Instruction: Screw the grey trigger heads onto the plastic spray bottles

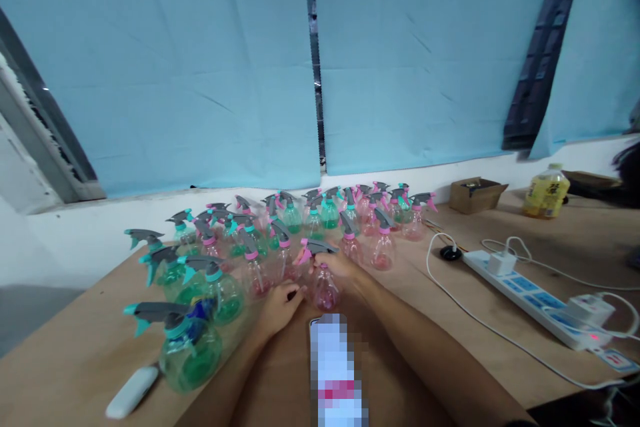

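Note:
A pink spray bottle [325,288] with a grey trigger head stands on the wooden table [415,293] in front of me. My right hand [345,268] is wrapped round its neck just under the head. My left hand [280,307] rests beside the bottle's base with fingers curled toward it, touching its lower side. Many more pink and green spray bottles [300,227] stand crowded behind and to the left.
A white power strip [537,297] with plugs and cables lies at the right. A small cardboard box [475,193] and a yellow drink bottle [546,192] stand at the back right. A white oblong object [131,391] lies near the front left. A phone [337,373] lies between my arms.

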### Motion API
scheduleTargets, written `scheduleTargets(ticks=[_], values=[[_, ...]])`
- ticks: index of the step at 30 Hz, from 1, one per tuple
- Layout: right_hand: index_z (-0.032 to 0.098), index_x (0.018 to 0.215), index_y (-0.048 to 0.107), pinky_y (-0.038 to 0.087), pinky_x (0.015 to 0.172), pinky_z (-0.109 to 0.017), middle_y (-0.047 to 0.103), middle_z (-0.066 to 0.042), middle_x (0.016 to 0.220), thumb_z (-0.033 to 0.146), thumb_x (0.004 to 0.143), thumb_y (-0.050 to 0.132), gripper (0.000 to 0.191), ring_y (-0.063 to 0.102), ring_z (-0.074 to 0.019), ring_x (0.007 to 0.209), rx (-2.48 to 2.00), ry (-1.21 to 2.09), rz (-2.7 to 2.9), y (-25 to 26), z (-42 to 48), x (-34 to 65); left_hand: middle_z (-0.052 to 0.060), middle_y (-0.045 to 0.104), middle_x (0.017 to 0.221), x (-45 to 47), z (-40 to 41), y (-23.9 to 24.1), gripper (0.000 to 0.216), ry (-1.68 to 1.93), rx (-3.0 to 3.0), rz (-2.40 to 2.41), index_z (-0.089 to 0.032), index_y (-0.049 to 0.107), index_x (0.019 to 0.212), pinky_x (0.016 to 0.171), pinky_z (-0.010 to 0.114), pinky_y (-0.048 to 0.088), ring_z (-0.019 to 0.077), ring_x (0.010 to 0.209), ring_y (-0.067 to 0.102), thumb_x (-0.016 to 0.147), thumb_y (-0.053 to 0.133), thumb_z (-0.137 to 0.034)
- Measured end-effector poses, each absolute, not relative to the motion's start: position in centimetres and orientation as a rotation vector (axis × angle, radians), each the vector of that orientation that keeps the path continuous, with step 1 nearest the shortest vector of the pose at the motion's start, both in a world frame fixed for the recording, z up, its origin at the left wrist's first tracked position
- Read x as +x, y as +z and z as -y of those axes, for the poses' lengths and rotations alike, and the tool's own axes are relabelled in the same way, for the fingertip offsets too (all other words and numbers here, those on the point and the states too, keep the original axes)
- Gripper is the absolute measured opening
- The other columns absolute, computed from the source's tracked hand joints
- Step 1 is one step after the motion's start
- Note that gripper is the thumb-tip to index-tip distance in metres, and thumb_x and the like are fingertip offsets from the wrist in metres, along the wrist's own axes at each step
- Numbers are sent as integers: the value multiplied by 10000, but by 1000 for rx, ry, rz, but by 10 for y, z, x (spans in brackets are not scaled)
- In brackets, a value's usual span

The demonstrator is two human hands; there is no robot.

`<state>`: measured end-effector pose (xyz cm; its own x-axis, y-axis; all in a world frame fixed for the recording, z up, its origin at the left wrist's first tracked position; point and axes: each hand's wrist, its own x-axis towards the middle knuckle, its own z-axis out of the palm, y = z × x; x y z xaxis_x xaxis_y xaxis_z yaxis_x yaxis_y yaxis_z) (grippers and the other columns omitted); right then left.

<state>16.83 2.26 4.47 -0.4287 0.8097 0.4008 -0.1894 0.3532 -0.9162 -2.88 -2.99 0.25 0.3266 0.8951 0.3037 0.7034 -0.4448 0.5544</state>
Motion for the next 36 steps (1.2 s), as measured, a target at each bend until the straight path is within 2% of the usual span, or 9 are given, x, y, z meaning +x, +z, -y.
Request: scheduleTargets(ticks=[8, 16, 23, 27, 31, 34, 36], values=[[184, 676, 674, 418, 585, -241, 655, -12, 674, 169, 622, 488, 194, 583, -142, 611, -472, 1344, 1588, 49, -16, 166, 32, 686, 763, -29, 31, 3, 431, 836, 2281, -1410, -201, 696, 699, 752, 289, 431, 185, 747, 606, 918, 460, -489], [181, 683, 688, 362, 523, -226, 619, 10, 577, 163, 611, 494, 208, 551, -127, 548, -560, 1266, 1577, 46, -17, 167, 35, 682, 772, -28, 32, 4, 431, 819, 2296, -1426, -204, 697, 705, 758, 286, 432, 183, 761, 609, 919, 459, -494], [185, 616, 642, 425, 561, -250, 635, -5, 620, 174, 603, 492, 151, 565, -142, 565, -517, 1309, 1494, 49, -12, 163, 32, 679, 779, -28, 32, 4, 419, 823, 2323, -1418, -201, 691, 701, 742, 277, 422, 175, 756, 613, 935, 442, -443], [195, 770, 682, 441, 594, -246, 644, 4, 698, 175, 644, 497, 225, 563, -138, 623, -568, 1132, 1494, 44, -17, 162, 32, 680, 780, -29, 31, 3, 426, 829, 2323, -1397, -205, 685, 698, 747, 272, 424, 176, 769, 622, 938, 430, -448], [208, 920, 655, 436, 590, -251, 586, 24, 678, 196, 718, 518, 245, 522, -137, 601, -754, 848, 1382, 35, -24, 159, 35, 692, 786, -30, 31, 3, 432, 826, 2312, -1389, -209, 685, 703, 759, 271, 428, 180, 792, 629, 943, 421, -453], [210, 1126, 568, 472, 727, -293, 617, -20, 901, 169, 726, 530, 403, 565, -166, 763, -753, 592, 1371, 31, -23, 155, 39, 701, 801, -29, 32, 5, 432, 814, 2314, -1390, -209, 689, 710, 769, 276, 429, 184, 799, 629, 943, 421, -455], [204, 1220, 479, 471, 817, -320, 586, -53, 1044, 121, 698, 524, 531, 569, -179, 874, -725, 487, 1384, 28, -22, 153, 41, 700, 804, -29, 33, 6, 441, 812, 2318, -1393, -209, 690, 711, 781, 280, 430, 187, 813, 626, 945, 414, -461]])
